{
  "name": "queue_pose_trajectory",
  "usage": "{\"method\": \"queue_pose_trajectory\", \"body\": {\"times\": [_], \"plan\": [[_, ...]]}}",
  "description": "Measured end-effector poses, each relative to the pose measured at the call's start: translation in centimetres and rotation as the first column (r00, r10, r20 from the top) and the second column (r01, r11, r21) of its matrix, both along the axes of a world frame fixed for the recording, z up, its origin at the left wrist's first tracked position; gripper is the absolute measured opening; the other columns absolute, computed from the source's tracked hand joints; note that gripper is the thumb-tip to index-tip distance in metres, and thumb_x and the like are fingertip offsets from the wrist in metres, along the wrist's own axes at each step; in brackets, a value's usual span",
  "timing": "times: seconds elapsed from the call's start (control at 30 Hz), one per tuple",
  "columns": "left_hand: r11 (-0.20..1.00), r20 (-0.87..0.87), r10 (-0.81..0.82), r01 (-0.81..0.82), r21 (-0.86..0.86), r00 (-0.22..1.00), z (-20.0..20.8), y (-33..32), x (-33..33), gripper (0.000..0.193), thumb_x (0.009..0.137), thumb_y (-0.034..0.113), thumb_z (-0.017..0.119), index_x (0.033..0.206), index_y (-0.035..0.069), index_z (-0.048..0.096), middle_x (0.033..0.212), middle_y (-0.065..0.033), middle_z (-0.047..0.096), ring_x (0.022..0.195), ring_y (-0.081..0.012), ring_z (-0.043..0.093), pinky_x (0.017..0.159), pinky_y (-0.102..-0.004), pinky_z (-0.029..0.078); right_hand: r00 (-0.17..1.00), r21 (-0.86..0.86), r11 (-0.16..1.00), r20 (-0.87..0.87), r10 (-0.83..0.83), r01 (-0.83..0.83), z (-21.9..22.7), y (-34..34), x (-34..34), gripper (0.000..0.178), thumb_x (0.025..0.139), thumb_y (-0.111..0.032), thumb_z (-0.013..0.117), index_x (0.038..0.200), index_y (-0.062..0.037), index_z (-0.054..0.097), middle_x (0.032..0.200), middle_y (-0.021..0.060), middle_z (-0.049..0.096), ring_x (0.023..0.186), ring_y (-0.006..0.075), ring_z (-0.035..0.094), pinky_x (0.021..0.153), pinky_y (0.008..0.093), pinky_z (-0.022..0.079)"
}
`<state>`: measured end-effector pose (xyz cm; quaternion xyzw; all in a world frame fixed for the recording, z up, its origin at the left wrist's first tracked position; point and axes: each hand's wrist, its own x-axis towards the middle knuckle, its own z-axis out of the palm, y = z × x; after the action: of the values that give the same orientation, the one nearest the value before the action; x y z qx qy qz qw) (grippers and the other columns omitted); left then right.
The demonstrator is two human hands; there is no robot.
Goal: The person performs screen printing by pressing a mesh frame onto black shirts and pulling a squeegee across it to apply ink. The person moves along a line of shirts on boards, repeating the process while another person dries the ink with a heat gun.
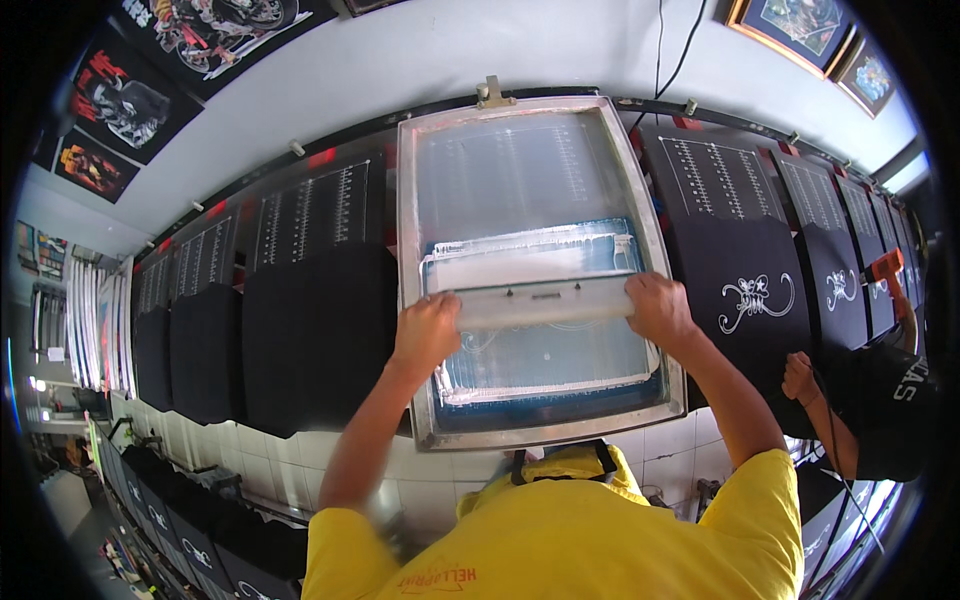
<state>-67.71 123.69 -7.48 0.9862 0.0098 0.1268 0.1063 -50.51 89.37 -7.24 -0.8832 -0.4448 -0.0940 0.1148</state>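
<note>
A screen-printing frame [680, 400] lies in front of me with its pale mesh [500, 190] facing up. Across the mesh runs a wide squeegee [545, 306], level from side to side. My left hand [428, 330] is closed round its left end and my right hand [657, 305] round its right end. A band of white ink [540, 262] lies just beyond the squeegee, and more white ink streaks border the blue stencil area [545, 362]. Through the mesh on the near side a faint curly design shows. The squeegee's blade edge is hidden.
Black shirts on boards line the long table: a plain one [318, 340] at left, a printed one [755, 280] at right. A metal clamp [492, 94] stands at the frame's far edge. At right, a co-worker's arm [830, 425] reaches in; their other hand holds an orange heat gun [886, 270].
</note>
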Motion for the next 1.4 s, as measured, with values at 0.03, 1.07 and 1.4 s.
{"method": "queue_pose_trajectory", "body": {"times": [0.03, 1.07, 1.4], "plan": [[1.000, -0.035, 0.003, -0.002, 0.004, 0.999, 0.6, 0.5, 1.3, 0.032, 0.064, -0.001, 0.064, 0.095, 0.004, 0.069, 0.094, -0.0147, 0.072, 0.083, -0.0329, 0.070, 0.073, -0.0426, 0.058, 1.000, -0.002, 1.000, 0.001, 0.002, -0.002, 0.2, 0.5, 1.2, 0.021, 0.062, -0.007, 0.073, 0.078, -0.0053, 0.059, 0.079, 0.0102, 0.063, 0.077, 0.0301, 0.066, 0.066, 0.0397, 0.056], [0.999, 0.041, 0.041, -0.040, -0.006, 0.998, 0.5, -7.6, -12.8, 0.027, 0.071, -0.001, 0.061, 0.097, 0.000, 0.066, 0.097, -0.0153, 0.071, 0.090, -0.0316, 0.070, 0.076, -0.0398, 0.059, 0.998, 0.097, 0.993, -0.020, 0.064, -0.061, 1.1, -6.3, -11.9, 0.028, 0.060, 0.001, 0.069, 0.085, -0.0038, 0.057, 0.087, 0.0124, 0.062, 0.086, 0.0311, 0.065, 0.073, 0.0400, 0.056], [0.998, 0.105, -0.016, 0.010, 0.054, 0.994, -0.7, -5.4, -9.2, 0.024, 0.070, -0.003, 0.061, 0.093, -0.001, 0.067, 0.099, -0.0141, 0.073, 0.090, -0.0287, 0.072, 0.076, -0.0356, 0.059, 0.998, 0.087, 0.994, 0.003, 0.062, -0.062, 0.2, -4.0, -8.2, 0.026, 0.058, 0.004, 0.066, 0.083, -0.0014, 0.059, 0.090, 0.0133, 0.065, 0.087, 0.0300, 0.066, 0.072, 0.0388, 0.057]]}}
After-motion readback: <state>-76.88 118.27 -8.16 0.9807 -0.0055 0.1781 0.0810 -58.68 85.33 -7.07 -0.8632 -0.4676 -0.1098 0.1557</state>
